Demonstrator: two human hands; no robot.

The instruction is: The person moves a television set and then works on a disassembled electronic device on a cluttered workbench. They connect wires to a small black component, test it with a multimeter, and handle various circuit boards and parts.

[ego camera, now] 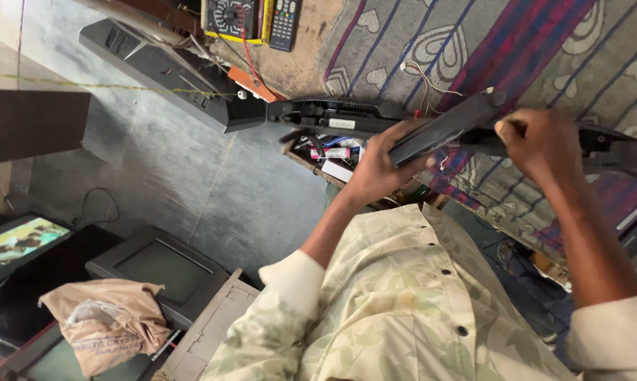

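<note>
The left hand [378,166] curls around the lower edge of a flat black panel [445,128], gripping it; the right hand [540,144], at three o'clock from it, is closed on the panel's far edge. The panel hangs tilted over a patterned rug [473,42]. At nine o'clock lies a black casing [170,74]; at seven, an old television [163,271].

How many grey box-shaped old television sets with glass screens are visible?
2: one grey television beside the brown bag, one lit screen set at left edge. Others may be hidden.
</note>
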